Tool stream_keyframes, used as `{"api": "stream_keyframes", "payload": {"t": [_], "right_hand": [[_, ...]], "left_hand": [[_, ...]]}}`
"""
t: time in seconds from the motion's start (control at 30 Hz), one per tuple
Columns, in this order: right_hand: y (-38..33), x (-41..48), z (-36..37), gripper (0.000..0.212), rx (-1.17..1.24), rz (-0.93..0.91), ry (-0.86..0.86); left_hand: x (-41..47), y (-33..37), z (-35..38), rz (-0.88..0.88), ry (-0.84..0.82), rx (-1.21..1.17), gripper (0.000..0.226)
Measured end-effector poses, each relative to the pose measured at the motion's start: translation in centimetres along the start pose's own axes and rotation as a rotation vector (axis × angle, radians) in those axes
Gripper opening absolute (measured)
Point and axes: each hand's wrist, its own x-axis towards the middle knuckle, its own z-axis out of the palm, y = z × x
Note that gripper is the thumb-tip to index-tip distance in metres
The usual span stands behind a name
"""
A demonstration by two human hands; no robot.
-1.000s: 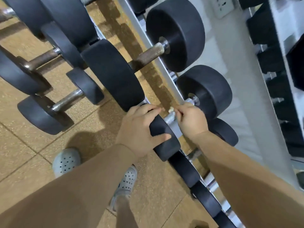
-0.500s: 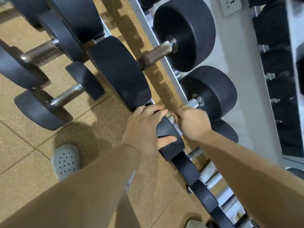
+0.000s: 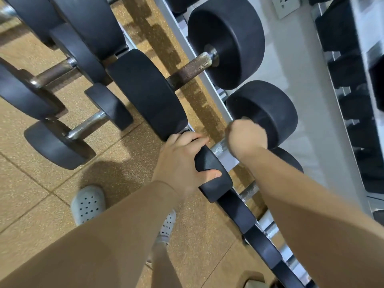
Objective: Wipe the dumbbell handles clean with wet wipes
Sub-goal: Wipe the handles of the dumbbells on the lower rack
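- The dumbbell handle [image 3: 219, 148], a silver knurled bar, lies across the top tier of a rack, running from lower left up to the right between its two black heads.
- The right hand [image 3: 246, 138] is closed in a fist round the far end of that bar, right up against the far head [image 3: 268, 107]. Its fingers are curled tight together, and what lies under them is hidden.
- The left hand [image 3: 178, 163] grips the near head [image 3: 215, 179]. Its fingers are pressed side by side over the head's upper edge, and the thumb is spread apart from them, lying flat on the rounded side.
- Both arms are in brown sleeves [image 3: 108, 242] and reach in from the bottom of the view.
- Just beyond on the same tier sits a larger dumbbell [image 3: 147, 94] with a brownish knurled grip [image 3: 191, 69].
- Nearer the viewer, smaller dumbbells [image 3: 239, 210] follow in a row down the rack.
- A grey rack rail [image 3: 178, 28] runs diagonally under the far heads.
- Lower down on the left, a chrome-handled dumbbell [image 3: 87, 125] rests among others.
- The tan speckled floor [image 3: 31, 183] lies beneath.
- A pale perforated clog [image 3: 88, 202] stands on it below the left arm.
- A wall socket [image 3: 286, 5] shows at the top right, beside a second rack [image 3: 353, 84] of dark weights.
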Motion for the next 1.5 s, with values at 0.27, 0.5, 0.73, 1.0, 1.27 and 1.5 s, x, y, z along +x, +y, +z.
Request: {"api": "stream_keyframes", "payload": {"t": [0.27,0.5,0.73,1.0,1.27,1.5], "right_hand": [[2.9,0.8,1.5,0.024,0.099,-0.103,0.143],[1.8,-4.4,6.4,0.02,0.613,-0.389,0.329],[4.2,-0.1,7.1,0.02,0.815,0.006,0.59],[2.5,-2.9,10.9,0.01,0.98,-0.354,0.575],[1.3,-1.7,10.6,0.005,1.669,0.17,0.496],[1.6,-3.7,11.9,0.01,1.616,-0.035,0.343]], "left_hand": [[0.0,0.1,0.0,0.003,0.003,0.006,0.083],[0.2,0.5,-0.4,-0.011,-0.07,0.083,0.085],[0.2,1.2,-0.6,-0.006,-0.037,0.097,0.079],[2.6,5.8,2.2,-0.23,0.126,0.278,0.047],[3.5,6.1,4.7,-0.346,0.172,0.437,0.057],[3.6,6.2,5.1,-0.351,0.218,0.398,0.048]]}}
